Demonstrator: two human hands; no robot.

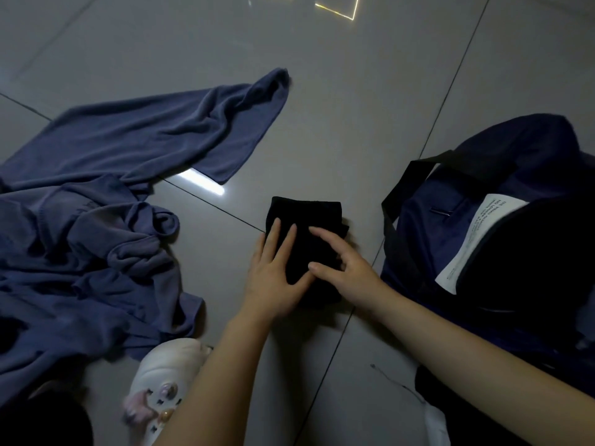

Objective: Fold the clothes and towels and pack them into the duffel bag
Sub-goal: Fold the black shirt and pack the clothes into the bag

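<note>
Nearest me, my left hand (273,278) lies flat on the black folded cloth (306,233), fingers straight and pressing it to the floor tiles (354,107). My right hand (344,268) rests on the same cloth from the bag side, fingers loosely bent, thumb at the near edge; I can't tell whether it pinches a layer. The cloth's long axis runs away from me. It sits just left of the duffel bag (483,226), whose mouth gapes open, so I judge my right hand the nearer one for carrying it in. Farther left of the bag lie the crumpled blue garments (80,252), then the blue towel (154,133) spread beyond them.
</note>
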